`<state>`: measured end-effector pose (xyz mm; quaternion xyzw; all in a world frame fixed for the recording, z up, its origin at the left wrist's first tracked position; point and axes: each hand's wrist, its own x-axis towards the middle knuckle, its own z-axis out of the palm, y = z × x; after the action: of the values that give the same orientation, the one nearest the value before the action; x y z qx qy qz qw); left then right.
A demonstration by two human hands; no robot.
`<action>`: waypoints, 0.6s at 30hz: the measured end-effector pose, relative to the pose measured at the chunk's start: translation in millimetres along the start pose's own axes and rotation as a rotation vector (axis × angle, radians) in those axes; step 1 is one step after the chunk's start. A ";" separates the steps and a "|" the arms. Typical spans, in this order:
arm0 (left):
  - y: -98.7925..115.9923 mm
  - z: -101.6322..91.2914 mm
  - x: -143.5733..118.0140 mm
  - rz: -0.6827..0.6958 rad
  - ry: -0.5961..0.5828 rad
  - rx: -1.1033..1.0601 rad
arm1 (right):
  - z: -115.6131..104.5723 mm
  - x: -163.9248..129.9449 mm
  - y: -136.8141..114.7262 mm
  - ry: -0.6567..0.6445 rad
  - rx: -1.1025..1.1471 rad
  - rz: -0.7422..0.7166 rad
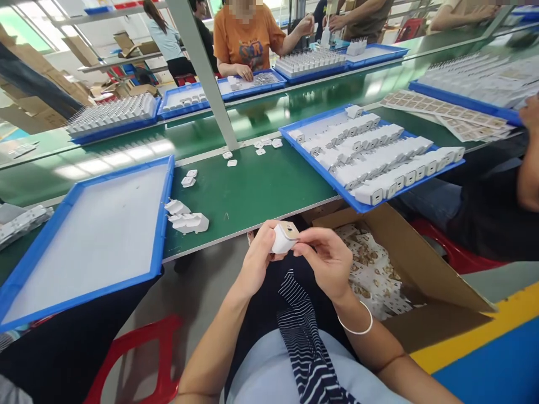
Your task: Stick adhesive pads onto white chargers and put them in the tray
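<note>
Down low, in front of the person's lap and below the edge of the green surface (252, 191), both hands meet around one small white plug (283, 238). The left hand (260, 259) is curled around the plug from the left side, with the thumb on it. The right hand (327, 259) pinches a small tan sticker (289, 229) on the top end of the plug with its fingertips. A thin white bracelet (357, 326) sits on the right wrist. Both hands are closed on the plug, not open.

On the left of the surface lies a big blue tray (162, 224) with a bare white floor. Just beside its right rim lie a few white plugs (187, 220), and a bit farther back sit two little white caps (189, 178). More small white bits (261, 147) lie near a grey post (206, 73).

On the right, another blue tray (320, 168) sticks out over the edge of the surface. It is full of white plugs in rows (379, 160). Under it, beside the right hand, stands an open brown box (416, 264) with sheets of sticker paper (374, 275) inside.

Across a shiny green belt (126, 147), a person in an orange shirt (246, 39) has hands on another blue tray. Another person's arm (528, 163) shows at the far right edge. A red stool (138, 353) shows at the bottom left.
</note>
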<state>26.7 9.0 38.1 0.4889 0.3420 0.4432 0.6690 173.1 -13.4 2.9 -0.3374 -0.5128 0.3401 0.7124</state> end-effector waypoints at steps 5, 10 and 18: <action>-0.2 5.2 9.8 0.026 -0.095 0.038 | -7.8 6.4 -2.6 0.056 0.044 0.042; -1.9 13.1 18.2 0.030 -0.112 0.036 | -11.7 13.3 0.2 0.138 0.069 0.059; -2.4 14.7 30.5 0.023 -0.189 0.242 | -29.1 16.4 2.1 0.148 0.007 0.106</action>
<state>51.8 31.9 39.4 0.6097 0.3226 0.3584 0.6291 204.8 -2.5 2.3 -0.3860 -0.4389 0.3533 0.7305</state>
